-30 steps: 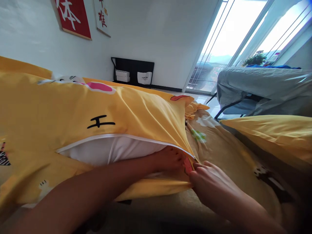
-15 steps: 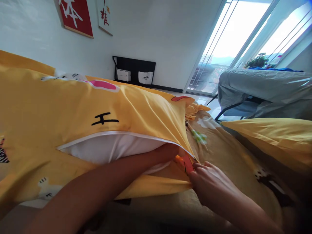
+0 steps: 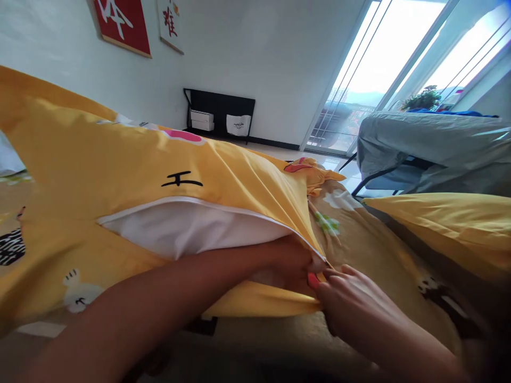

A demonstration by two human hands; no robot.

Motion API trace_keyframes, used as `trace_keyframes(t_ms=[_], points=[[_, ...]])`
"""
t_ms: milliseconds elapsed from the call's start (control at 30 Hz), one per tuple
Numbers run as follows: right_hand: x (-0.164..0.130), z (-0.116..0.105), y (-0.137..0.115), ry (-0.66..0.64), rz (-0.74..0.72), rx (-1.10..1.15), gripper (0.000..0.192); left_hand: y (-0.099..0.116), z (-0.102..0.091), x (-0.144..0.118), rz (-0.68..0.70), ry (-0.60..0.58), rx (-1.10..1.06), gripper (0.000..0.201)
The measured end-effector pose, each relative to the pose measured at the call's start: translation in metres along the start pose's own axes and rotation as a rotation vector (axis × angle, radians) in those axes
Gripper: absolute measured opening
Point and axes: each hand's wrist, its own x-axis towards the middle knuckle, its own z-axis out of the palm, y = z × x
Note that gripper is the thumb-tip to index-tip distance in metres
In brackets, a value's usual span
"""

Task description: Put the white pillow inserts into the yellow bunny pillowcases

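I see my left hand [image 3: 293, 260] pushed into the open mouth of the yellow pillowcase [image 3: 131, 159], at the right end of the slit, its fingers curled down against the white pillow [image 3: 187, 229] inside; how tightly it grips I cannot tell, since the cloth hides the fingertips. My right hand [image 3: 351, 303] sits just beside it, outside the case, pinching the corner of the yellow fabric between thumb and fingers in a narrow, closed hold. The two hands are almost touching at that corner.

The pillowcase lies across the bed with its long axis running left to right, tilted a little so the far end rises toward the upper left. Its opening runs along that same axis, edged in white, and faces me. The corner I hold points right, toward the beige printed sheet [image 3: 359, 239].

A second yellow pillow [image 3: 443, 223] lies to the right, well apart. Beyond it stands a table under a grey cover [image 3: 431, 143], and a black shelf [image 3: 219, 114] sits against the far wall.
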Motion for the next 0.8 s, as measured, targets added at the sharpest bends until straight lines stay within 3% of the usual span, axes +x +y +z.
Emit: trace_keyframes(t_ms=[133,200,300,400,533,667,800], points=[[-0.003,-0.015,-0.001,-0.015,0.036,0.074,0.024,-0.007,0.010,-0.011,0.273,0.281,0.318,0.028],[-0.005,-0.018,0.000,0.030,0.025,0.086,0.024,-0.010,0.010,-0.017,0.361,0.332,0.391,0.036],[-0.007,-0.011,0.007,0.101,-0.023,0.081,0.023,-0.013,0.014,-0.021,0.375,0.332,0.483,0.040],[-0.005,0.006,0.020,0.152,-0.091,0.075,0.023,-0.016,0.024,-0.019,0.291,0.355,0.516,0.042],[-0.001,0.019,0.031,0.117,-0.120,0.062,0.022,-0.019,0.031,-0.019,0.223,0.365,0.446,0.036],[0.004,0.017,0.023,0.066,-0.058,-0.026,0.024,-0.016,0.020,-0.029,0.212,0.303,0.362,0.030],[0.010,0.016,0.011,0.143,0.024,-0.129,0.024,-0.008,0.011,-0.042,0.291,0.237,0.403,0.024]])
